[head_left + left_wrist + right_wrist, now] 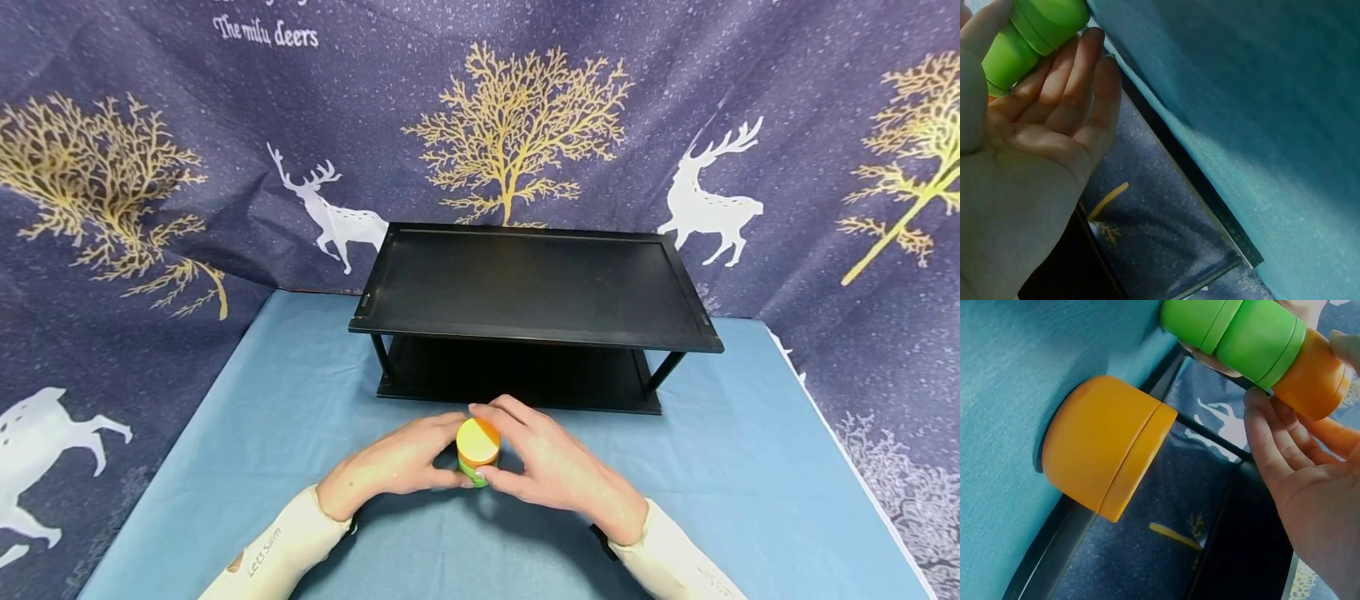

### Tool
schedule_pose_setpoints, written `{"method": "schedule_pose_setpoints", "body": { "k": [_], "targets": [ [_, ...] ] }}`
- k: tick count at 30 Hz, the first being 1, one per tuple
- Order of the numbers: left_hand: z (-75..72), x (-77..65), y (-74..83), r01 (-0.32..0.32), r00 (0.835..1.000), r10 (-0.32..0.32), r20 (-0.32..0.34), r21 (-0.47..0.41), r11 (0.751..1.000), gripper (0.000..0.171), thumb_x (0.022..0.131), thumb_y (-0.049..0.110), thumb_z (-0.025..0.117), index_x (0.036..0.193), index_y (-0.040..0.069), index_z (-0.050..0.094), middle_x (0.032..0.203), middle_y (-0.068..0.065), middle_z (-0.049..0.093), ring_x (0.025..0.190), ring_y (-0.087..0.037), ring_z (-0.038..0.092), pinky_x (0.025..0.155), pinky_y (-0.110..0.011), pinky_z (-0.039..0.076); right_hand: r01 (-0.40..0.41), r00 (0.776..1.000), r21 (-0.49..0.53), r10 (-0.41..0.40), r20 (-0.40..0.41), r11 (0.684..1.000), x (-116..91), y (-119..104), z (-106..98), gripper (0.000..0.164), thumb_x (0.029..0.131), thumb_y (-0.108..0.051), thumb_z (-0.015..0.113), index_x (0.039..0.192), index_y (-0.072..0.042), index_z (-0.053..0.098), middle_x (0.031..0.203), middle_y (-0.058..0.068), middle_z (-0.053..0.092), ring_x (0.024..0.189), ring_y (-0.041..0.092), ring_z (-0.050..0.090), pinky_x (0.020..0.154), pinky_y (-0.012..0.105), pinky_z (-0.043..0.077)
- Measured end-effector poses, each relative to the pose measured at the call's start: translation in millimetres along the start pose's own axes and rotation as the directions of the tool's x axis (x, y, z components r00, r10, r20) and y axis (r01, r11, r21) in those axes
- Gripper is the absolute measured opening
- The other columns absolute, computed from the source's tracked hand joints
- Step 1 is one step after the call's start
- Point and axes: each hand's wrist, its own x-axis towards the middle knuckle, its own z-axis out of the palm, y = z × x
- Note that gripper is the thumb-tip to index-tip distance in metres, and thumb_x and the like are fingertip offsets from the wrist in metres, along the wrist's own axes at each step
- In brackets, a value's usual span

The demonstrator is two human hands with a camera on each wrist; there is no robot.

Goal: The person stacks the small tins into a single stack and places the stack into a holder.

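Between the two hands a small stack stands upright on the blue cloth. Its top piece is an orange round lidded jar (pixel 477 440), with two green round lidded jars (pixel 1260 340) under it. The right hand (pixel 551 458) grips the orange jar, thumb on one side and fingers on the other. Around the green jars curl the fingers and thumb of the left hand (pixel 408 457); in the left wrist view they border a green jar (pixel 1050 22). Another orange lidded jar (pixel 1104 447) sits on the cloth, close to the right wrist camera; in the head view it is hidden.
A black two-tier shelf (pixel 525 287) stands on the blue cloth (pixel 315 358) just beyond the hands. A dark blue curtain (pixel 360 100) printed with white deer and golden trees hangs behind and at both sides.
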Motion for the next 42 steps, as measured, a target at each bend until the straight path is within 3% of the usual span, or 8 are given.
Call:
{"method": "schedule_pose_setpoints", "body": {
  "k": [8, 19, 24, 32, 36, 42],
  "targets": [
    [0.4, 0.3, -1.5, -0.013, 1.000, 0.013, -0.010, 0.007, 1.000, 0.056, 0.091, 0.048, 0.084, 0.138, 0.027, 0.062, 0.126, 0.017, 0.061, 0.111, -0.002, 0.061, 0.101, -0.032, 0.054, -0.026, 1.000, 0.006, 0.026, -0.007, 1.000, -2, 0, -2, 0.068, 0.094, -0.040, 0.081, 0.152, -0.018, 0.052, 0.134, -0.011, 0.055, 0.107, 0.007, 0.059, 0.092, 0.023, 0.056],
    [1.5, 0.9, -0.9, 0.000, 1.000, 0.000, -0.001, 0.020, 1.000, 0.055, 0.090, 0.047, 0.085, 0.136, 0.026, 0.062, 0.124, 0.017, 0.061, 0.108, -0.001, 0.061, 0.100, -0.031, 0.054, -0.026, 0.999, -0.022, 0.026, -0.029, 0.999, -8, 2, -2, 0.068, 0.093, -0.040, 0.083, 0.150, -0.016, 0.055, 0.135, -0.009, 0.056, 0.111, 0.015, 0.064, 0.095, 0.028, 0.056],
    [0.7, 0.9, -0.5, 0.012, 1.000, -0.012, -0.001, 0.026, 1.000, 0.054, 0.089, 0.046, 0.086, 0.134, 0.026, 0.063, 0.120, 0.017, 0.061, 0.105, -0.002, 0.061, 0.099, -0.032, 0.055, -0.042, 0.999, -0.038, 0.041, -0.027, 0.998, -11, 4, -3, 0.069, 0.092, -0.041, 0.084, 0.149, -0.015, 0.055, 0.137, -0.004, 0.058, 0.112, 0.014, 0.063, 0.097, 0.030, 0.057],
    [0.7, 0.7, -1.0, 0.008, 1.000, -0.007, -0.002, 0.027, 1.000, 0.054, 0.089, 0.046, 0.086, 0.134, 0.027, 0.063, 0.119, 0.017, 0.061, 0.105, -0.002, 0.061, 0.099, -0.031, 0.054, -0.066, 0.998, -0.035, 0.066, -0.013, 0.997, -18, 9, -5, 0.071, 0.091, -0.041, 0.085, 0.150, -0.015, 0.054, 0.137, -0.002, 0.057, 0.087, 0.012, 0.059, 0.071, 0.018, 0.052],
    [0.4, 1.4, -1.4, -0.001, 1.000, 0.001, -0.006, 0.032, 0.999, 0.054, 0.089, 0.046, 0.086, 0.134, 0.026, 0.063, 0.120, 0.017, 0.061, 0.106, -0.003, 0.061, 0.099, -0.032, 0.055, -0.063, 0.998, -0.056, 0.061, -0.031, 0.996, -20, 11, -5, 0.070, 0.090, -0.040, 0.086, 0.148, -0.014, 0.056, 0.136, -0.006, 0.056, 0.088, 0.009, 0.058, 0.075, 0.020, 0.053],
    [-0.2, 1.5, -0.9, 0.006, 1.000, -0.005, -0.005, 0.030, 1.000, 0.055, 0.089, 0.045, 0.087, 0.135, 0.026, 0.063, 0.119, 0.017, 0.061, 0.105, -0.005, 0.062, 0.100, -0.031, 0.054, -0.050, 0.998, -0.096, 0.045, -0.052, 0.994, -24, 15, -5, 0.067, 0.088, -0.039, 0.088, 0.145, -0.015, 0.059, 0.134, -0.006, 0.058, 0.104, 0.007, 0.057, 0.090, 0.028, 0.057]
  ]
}}
